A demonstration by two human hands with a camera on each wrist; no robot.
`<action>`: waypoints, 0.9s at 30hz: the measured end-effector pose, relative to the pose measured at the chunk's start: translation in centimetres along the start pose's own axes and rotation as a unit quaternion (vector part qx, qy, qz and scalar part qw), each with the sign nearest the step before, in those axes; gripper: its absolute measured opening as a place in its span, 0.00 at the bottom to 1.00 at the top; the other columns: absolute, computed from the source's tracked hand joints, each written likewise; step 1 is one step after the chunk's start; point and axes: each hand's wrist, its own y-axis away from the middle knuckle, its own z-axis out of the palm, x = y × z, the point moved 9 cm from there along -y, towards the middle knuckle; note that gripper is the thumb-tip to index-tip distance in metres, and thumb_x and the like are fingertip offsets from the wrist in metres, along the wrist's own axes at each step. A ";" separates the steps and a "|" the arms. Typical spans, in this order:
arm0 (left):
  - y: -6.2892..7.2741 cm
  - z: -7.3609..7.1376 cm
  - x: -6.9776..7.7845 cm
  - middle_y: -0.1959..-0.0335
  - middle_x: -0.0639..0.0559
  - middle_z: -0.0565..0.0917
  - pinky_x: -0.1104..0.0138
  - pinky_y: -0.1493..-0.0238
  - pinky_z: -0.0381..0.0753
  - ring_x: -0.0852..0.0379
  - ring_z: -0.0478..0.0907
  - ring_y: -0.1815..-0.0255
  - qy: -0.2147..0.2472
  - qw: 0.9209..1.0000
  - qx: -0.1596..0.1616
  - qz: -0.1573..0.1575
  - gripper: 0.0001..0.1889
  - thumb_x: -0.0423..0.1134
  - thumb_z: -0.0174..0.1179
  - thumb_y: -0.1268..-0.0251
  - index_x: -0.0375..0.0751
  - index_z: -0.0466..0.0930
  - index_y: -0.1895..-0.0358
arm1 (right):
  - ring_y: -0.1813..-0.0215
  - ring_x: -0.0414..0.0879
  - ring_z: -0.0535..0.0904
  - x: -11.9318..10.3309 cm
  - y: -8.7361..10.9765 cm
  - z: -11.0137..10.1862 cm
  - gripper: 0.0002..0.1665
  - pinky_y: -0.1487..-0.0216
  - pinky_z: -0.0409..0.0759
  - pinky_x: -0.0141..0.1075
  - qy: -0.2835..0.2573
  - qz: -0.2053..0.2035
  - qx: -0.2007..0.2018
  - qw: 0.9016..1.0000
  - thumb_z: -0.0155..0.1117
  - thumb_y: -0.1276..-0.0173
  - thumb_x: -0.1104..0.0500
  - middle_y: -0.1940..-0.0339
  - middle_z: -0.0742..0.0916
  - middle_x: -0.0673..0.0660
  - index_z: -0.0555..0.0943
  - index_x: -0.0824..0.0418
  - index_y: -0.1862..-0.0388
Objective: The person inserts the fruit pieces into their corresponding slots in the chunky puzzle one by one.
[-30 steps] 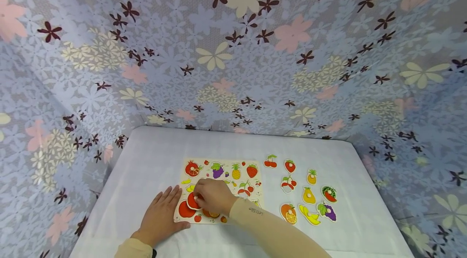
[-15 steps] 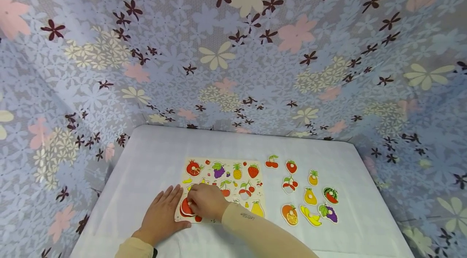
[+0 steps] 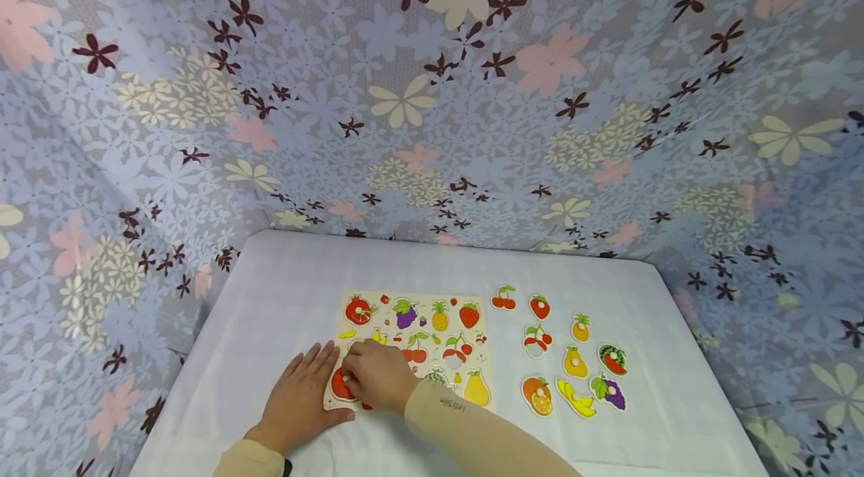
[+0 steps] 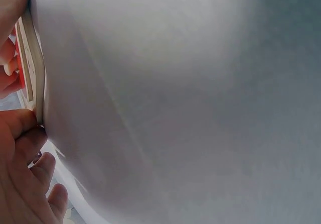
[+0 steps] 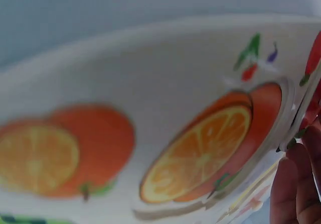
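My right hand [image 3: 381, 376] pinches a round red puzzle piece [image 3: 341, 385] at the lower left corner of the fruit puzzle board [image 3: 421, 304]. The fingers partly hide the piece, which lies over the printed red fruit there. Along the board's left side rests my left hand [image 3: 300, 398], palm down, fingers extended and thumb by the lower corner. In the left wrist view, its fingertips [image 4: 32, 138] touch the wooden board edge [image 4: 37, 68]. The right wrist view shows a printed orange [image 5: 205, 153] beside the right hand's fingers [image 5: 286, 189].
Loose fruit pieces lie right of the board: cherries [image 3: 502, 299], strawberry [image 3: 540, 307], pineapple [image 3: 580, 329], pear [image 3: 575, 363], watermelon [image 3: 613, 361], orange [image 3: 533, 391], bananas [image 3: 574, 398] and grapes [image 3: 613, 395]. A pomegranate piece [image 3: 355, 312] sits on the board's upper left. Flowered cloth [image 3: 405, 162] surrounds the white table [image 3: 304, 267].
My right hand has moved left and down with the red piece, from over the board's lower middle-left to its lower left corner. The left hand has stayed in place.
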 end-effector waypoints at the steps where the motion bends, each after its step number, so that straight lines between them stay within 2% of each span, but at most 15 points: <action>1: 0.0 0.0 0.0 0.25 0.43 0.65 0.45 0.26 0.53 0.42 0.56 0.24 0.001 1.000 0.000 -0.001 0.57 0.72 0.68 0.54 0.34 0.65 0.26 | 0.57 0.36 0.77 0.0 0.0 0.1 0.03 0.57 0.81 0.30 0.000 0.001 0.002 1.000 0.67 0.31 0.49 0.59 0.82 0.40 0.86 0.43 0.61; 8: 0.1 -0.1 0.0 0.25 0.43 0.65 0.45 0.26 0.53 0.41 0.56 0.24 -0.004 1.000 -0.001 0.002 0.57 0.72 0.68 0.54 0.34 0.65 0.27 | 0.57 0.35 0.77 -0.1 0.0 0.5 0.04 0.58 0.81 0.29 -0.004 0.005 0.004 1.000 0.67 0.31 0.48 0.57 0.82 0.39 0.86 0.42 0.60; 14: -0.2 -0.1 0.0 0.26 0.42 0.66 0.44 0.26 0.54 0.41 0.58 0.24 -0.009 1.000 0.018 0.014 0.57 0.72 0.68 0.54 0.33 0.66 0.27 | 0.59 0.36 0.76 0.2 0.3 0.0 0.05 0.59 0.80 0.28 -0.006 0.009 0.019 1.000 0.68 0.31 0.48 0.58 0.83 0.39 0.87 0.42 0.58; 19: -0.2 0.1 0.0 0.26 0.43 0.66 0.44 0.26 0.54 0.41 0.57 0.24 -0.010 1.000 0.007 0.007 0.57 0.73 0.68 0.54 0.34 0.66 0.27 | 0.59 0.36 0.76 0.3 0.3 0.2 0.06 0.59 0.80 0.28 -0.012 0.001 0.017 1.000 0.68 0.31 0.48 0.58 0.83 0.40 0.88 0.42 0.57; 27: -0.1 -0.2 0.1 0.25 0.42 0.65 0.45 0.26 0.54 0.41 0.57 0.24 -0.001 1.000 0.010 0.007 0.57 0.72 0.68 0.54 0.33 0.65 0.27 | 0.57 0.35 0.77 0.3 0.0 0.5 0.07 0.55 0.81 0.29 -0.006 -0.009 0.014 1.000 0.68 0.31 0.48 0.58 0.83 0.39 0.88 0.42 0.56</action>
